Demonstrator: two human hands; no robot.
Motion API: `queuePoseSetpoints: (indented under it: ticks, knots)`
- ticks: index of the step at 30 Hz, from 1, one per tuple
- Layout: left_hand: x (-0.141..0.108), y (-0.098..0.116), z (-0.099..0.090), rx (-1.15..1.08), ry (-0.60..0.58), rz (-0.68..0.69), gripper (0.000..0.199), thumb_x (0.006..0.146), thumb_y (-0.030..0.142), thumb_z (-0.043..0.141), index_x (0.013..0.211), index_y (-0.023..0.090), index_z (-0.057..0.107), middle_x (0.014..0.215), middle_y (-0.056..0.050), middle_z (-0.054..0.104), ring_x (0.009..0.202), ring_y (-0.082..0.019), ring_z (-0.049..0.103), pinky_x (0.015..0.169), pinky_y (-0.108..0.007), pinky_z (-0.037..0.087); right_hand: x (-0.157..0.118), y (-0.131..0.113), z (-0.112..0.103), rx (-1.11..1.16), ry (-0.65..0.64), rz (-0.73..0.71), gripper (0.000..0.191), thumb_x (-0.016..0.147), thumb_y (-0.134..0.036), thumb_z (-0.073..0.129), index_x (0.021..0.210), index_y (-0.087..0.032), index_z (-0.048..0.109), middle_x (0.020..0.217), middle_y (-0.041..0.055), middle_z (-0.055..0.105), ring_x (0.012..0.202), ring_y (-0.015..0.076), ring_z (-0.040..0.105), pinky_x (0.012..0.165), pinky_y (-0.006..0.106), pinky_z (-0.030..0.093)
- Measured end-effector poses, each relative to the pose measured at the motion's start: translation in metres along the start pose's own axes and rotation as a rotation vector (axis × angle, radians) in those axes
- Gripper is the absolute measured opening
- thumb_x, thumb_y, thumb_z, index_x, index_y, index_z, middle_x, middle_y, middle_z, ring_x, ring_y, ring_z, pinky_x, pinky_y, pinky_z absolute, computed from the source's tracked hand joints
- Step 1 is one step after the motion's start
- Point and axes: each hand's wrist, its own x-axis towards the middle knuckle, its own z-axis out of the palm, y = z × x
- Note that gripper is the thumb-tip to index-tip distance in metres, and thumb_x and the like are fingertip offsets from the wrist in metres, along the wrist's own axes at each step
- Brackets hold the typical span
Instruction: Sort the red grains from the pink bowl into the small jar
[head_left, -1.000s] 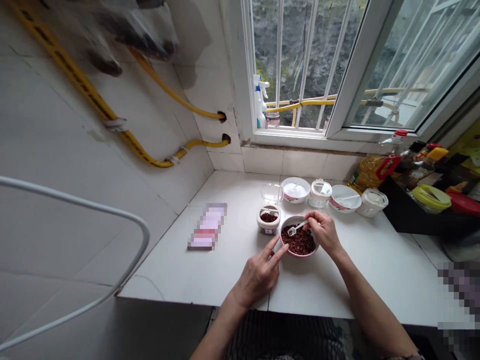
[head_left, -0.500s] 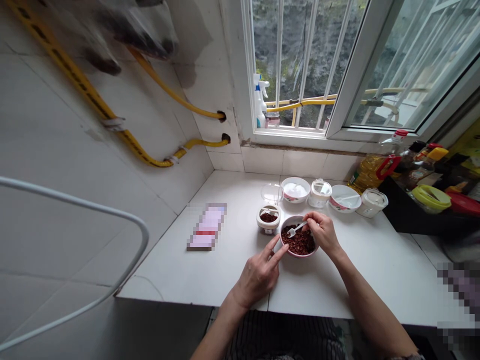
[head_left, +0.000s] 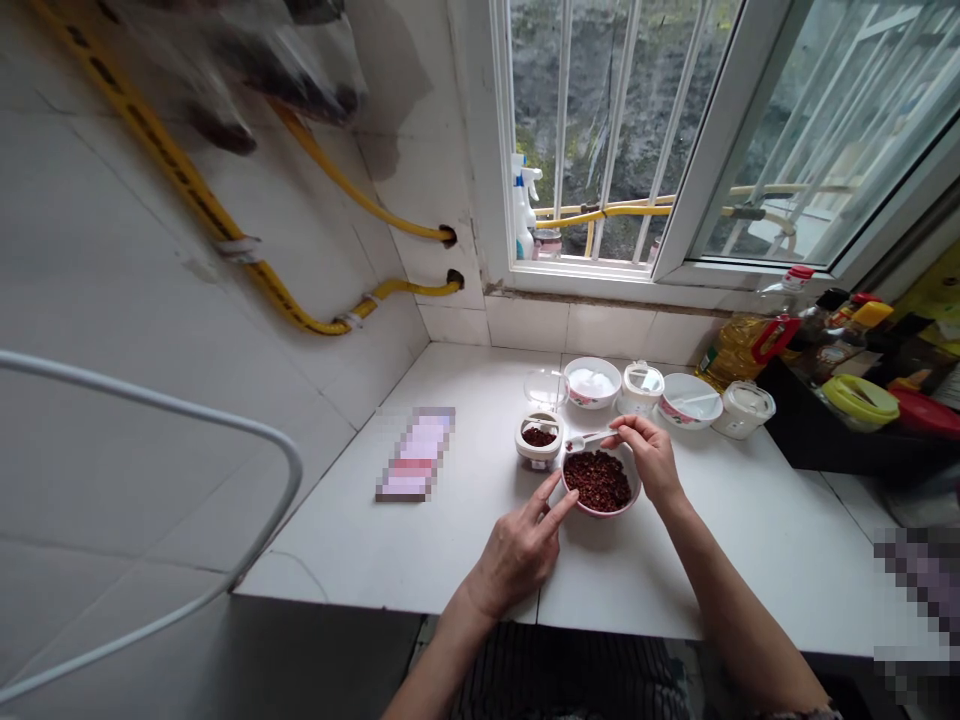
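Note:
My right hand [head_left: 649, 460] pinches the handle end of a small white spoon [head_left: 589, 440]. The spoon's head is over the left rim of a bowl [head_left: 604, 513], with a little dark red matter in it. Dried dark red flakes [head_left: 598, 482], perhaps crushed chili or peppercorns, fill much of the bowl. Low on the bowl's left side, my left hand [head_left: 521, 555] grips the rim with two fingers showing; its other fingers are tucked under. Left of the bowl stands a small seasoning jar [head_left: 538, 450], its clear lid [head_left: 547, 388] raised, with similar red flakes inside.
Behind are a bowl of white powder [head_left: 592, 383], a lidded jar [head_left: 641, 385], a bowl with a white spoon inside [head_left: 690, 402] and another jar [head_left: 744, 410]. An oil bottle [head_left: 750, 335] and condiments stand right. A blurred-out flat object [head_left: 416, 455] lies left on the counter.
My right hand has lifted the spoon out of the flakes and moved it up and left toward the jar. My left hand stays at the bowl's rim.

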Motion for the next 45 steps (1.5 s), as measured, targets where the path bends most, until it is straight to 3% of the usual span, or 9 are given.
queuePoseSetpoints:
  ticks: [6, 9, 11, 16, 20, 26, 32, 40, 45]
  knots:
    - [0.0, 0.0, 0.0, 0.01, 0.001, 0.01, 0.067, 0.087, 0.003, 0.042, 0.152, 0.018, 0.036, 0.15, -0.021, 0.046, 0.1, -0.021, 0.07, 0.082, -0.033, 0.062, -0.012, -0.01, 0.024, -0.262, -0.03, -0.39, 0.015, 0.094, -0.029, 0.048, 0.096, -0.023, 0.061, 0.087, 0.0068, 0.076, 0.085, 0.0232, 0.071, 0.084, 0.039, 0.053]
    - [0.0, 0.0, 0.0, 0.019, -0.006, 0.004, 0.067, 0.087, 0.002, 0.042, 0.151, 0.018, 0.038, 0.15, -0.021, 0.046, 0.106, -0.023, 0.069, 0.083, -0.033, 0.062, -0.014, -0.011, 0.029, -0.48, -0.127, -0.667, 0.017, 0.094, -0.019, 0.046, 0.093, -0.023, 0.062, 0.085, 0.0065, 0.075, 0.082, 0.023, 0.068, 0.092, 0.043, 0.048]
    - [0.0, 0.0, 0.0, 0.019, -0.011, 0.001, 0.067, 0.086, 0.003, 0.043, 0.152, 0.018, 0.037, 0.15, -0.02, 0.045, 0.108, -0.023, 0.069, 0.084, -0.034, 0.062, -0.014, -0.012, 0.026, -0.52, -0.145, -0.728, 0.02, 0.093, -0.016, 0.044, 0.093, -0.024, 0.063, 0.085, 0.006, 0.075, 0.079, 0.0226, 0.067, 0.094, 0.044, 0.046]
    - [-0.001, -0.001, 0.0, 0.011, -0.017, 0.007, 0.068, 0.086, 0.002, 0.043, 0.152, 0.019, 0.036, 0.151, -0.02, 0.045, 0.105, -0.022, 0.07, 0.083, -0.033, 0.062, -0.01, -0.009, -0.002, -0.523, 0.049, -0.573, 0.018, 0.092, -0.022, 0.045, 0.09, -0.024, 0.063, 0.072, 0.0036, 0.072, 0.077, 0.0245, 0.065, 0.087, 0.042, 0.047]
    - [-0.001, 0.0, 0.0, 0.015, -0.009, 0.002, 0.069, 0.085, 0.002, 0.043, 0.152, 0.019, 0.037, 0.151, -0.02, 0.044, 0.105, -0.022, 0.07, 0.081, -0.033, 0.062, -0.003, 0.005, -0.016, -0.608, 0.021, -0.512, 0.016, 0.086, -0.021, 0.047, 0.079, -0.025, 0.061, 0.065, 0.0015, 0.069, 0.073, 0.0239, 0.065, 0.087, 0.041, 0.046]
    - [-0.001, 0.0, -0.001, 0.014, -0.01, 0.002, 0.067, 0.086, 0.002, 0.043, 0.151, 0.018, 0.038, 0.151, -0.02, 0.045, 0.106, -0.023, 0.07, 0.082, -0.033, 0.062, -0.003, 0.015, -0.008, -0.568, -0.101, -0.452, 0.019, 0.085, -0.019, 0.046, 0.076, -0.026, 0.062, 0.064, 0.0007, 0.07, 0.079, 0.0241, 0.065, 0.092, 0.042, 0.044]
    - [0.0, 0.0, -0.001, 0.016, 0.0, 0.007, 0.064, 0.086, 0.002, 0.044, 0.148, 0.017, 0.042, 0.15, -0.021, 0.046, 0.106, -0.024, 0.069, 0.079, -0.033, 0.062, -0.005, 0.012, -0.011, -0.484, -0.049, -0.322, 0.017, 0.085, -0.023, 0.048, 0.078, -0.026, 0.063, 0.06, 0.0003, 0.071, 0.081, 0.0259, 0.064, 0.088, 0.041, 0.045]
    - [0.0, 0.0, 0.0, 0.02, -0.003, 0.008, 0.066, 0.085, 0.002, 0.043, 0.15, 0.017, 0.04, 0.15, -0.02, 0.046, 0.109, -0.024, 0.068, 0.082, -0.033, 0.062, -0.004, 0.015, -0.01, -0.546, -0.05, -0.412, 0.02, 0.082, -0.019, 0.046, 0.074, -0.026, 0.063, 0.06, 0.0003, 0.069, 0.082, 0.025, 0.065, 0.092, 0.041, 0.044]
    - [0.0, 0.0, 0.0, 0.022, 0.002, 0.013, 0.066, 0.085, 0.002, 0.043, 0.149, 0.017, 0.04, 0.149, -0.021, 0.047, 0.107, -0.024, 0.069, 0.081, -0.033, 0.062, -0.003, 0.015, -0.011, -0.526, -0.026, -0.354, 0.02, 0.082, -0.02, 0.046, 0.074, -0.025, 0.064, 0.058, 0.0008, 0.069, 0.083, 0.0255, 0.065, 0.09, 0.04, 0.045]
